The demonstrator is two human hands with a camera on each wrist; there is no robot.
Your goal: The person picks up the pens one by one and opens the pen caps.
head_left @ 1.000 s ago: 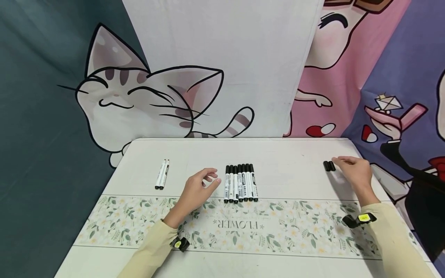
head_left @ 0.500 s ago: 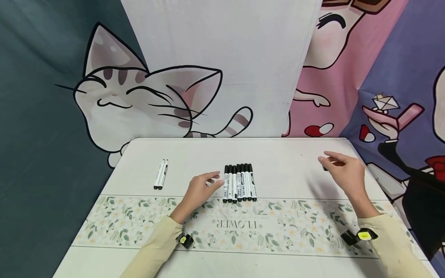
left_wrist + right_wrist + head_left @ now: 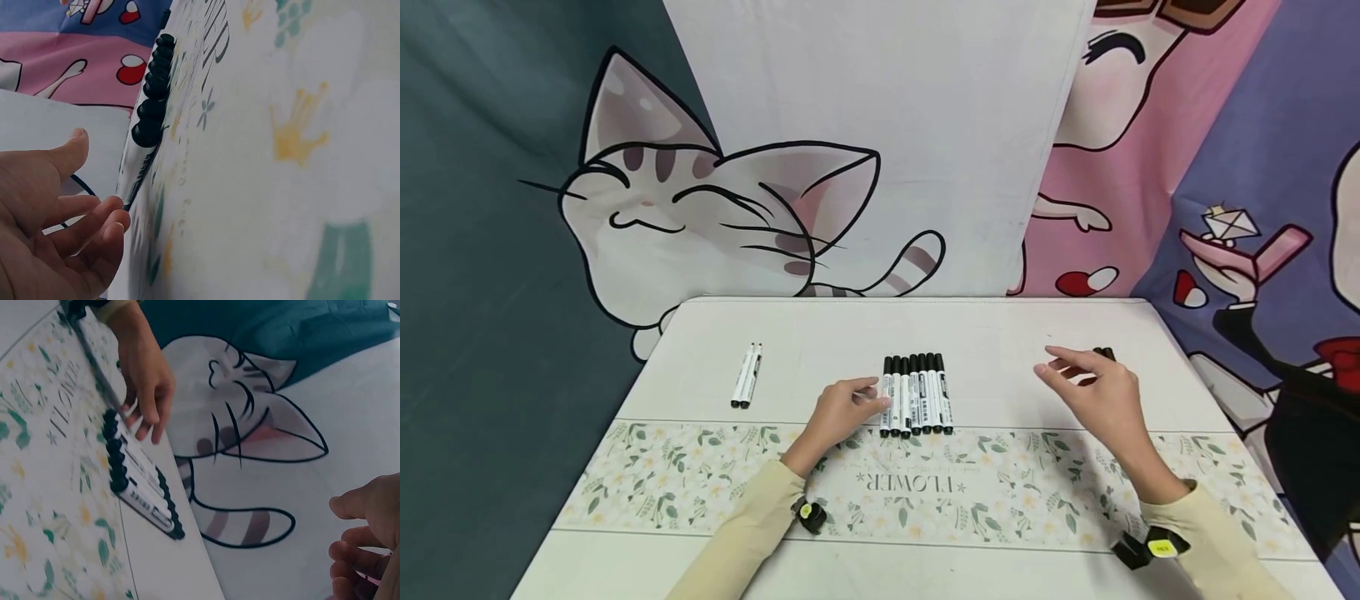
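A row of several capped black-and-white markers [image 3: 917, 395] lies side by side in the middle of the table. Beside its left end is my left hand [image 3: 841, 410], fingers loosely bent; in the left wrist view the hand [image 3: 56, 212] reaches toward the nearest marker, and I cannot tell whether it touches. My right hand [image 3: 1099, 395] hovers over the right part of the table, thumb and fingers apart, holding nothing. Behind its fingers two black marker caps [image 3: 1103, 353] are partly hidden. Two markers without caps [image 3: 747, 375] lie at the left, bare tips pointing away.
The white table [image 3: 1000, 333] carries a floral printed band [image 3: 1037, 492] across its front half. A cartoon-printed cloth [image 3: 955, 150] hangs right behind the table's far edge. Each wrist wears a small black camera, such as the right one [image 3: 1138, 550].
My right hand has moved left, away from the two caps, which lie where they were. My left hand has shifted slightly right, up to the left end of the marker row.
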